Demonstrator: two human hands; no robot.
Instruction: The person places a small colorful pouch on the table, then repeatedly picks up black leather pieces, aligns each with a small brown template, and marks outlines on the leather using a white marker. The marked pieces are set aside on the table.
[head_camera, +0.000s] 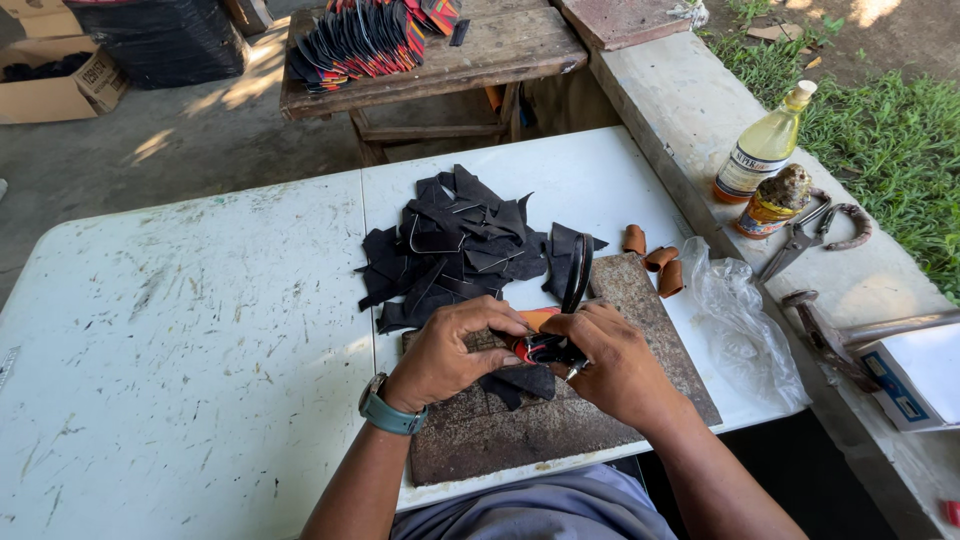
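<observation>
black scraps (455, 245) behind hands | plastic bag (735, 315) right | held piece (540, 348) perhaps leather

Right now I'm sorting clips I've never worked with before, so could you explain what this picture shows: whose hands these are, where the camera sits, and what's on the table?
There is no machine here: a person works with two bare hands, and the one camera is worn on their head, looking down. The left hand, with a watch on its wrist, and the right hand meet over a dark worn slab on a scratched white table. Together they grip a small black and red piece; what exactly it is I cannot tell. Behind the hands lies a heap of black cut scraps, with three small brown rolls and a clear plastic bag to the side. On the concrete ledge stand two bottles beside metal hand tools. Farther back, a wooden bench carries stacked dark and red pieces.
</observation>
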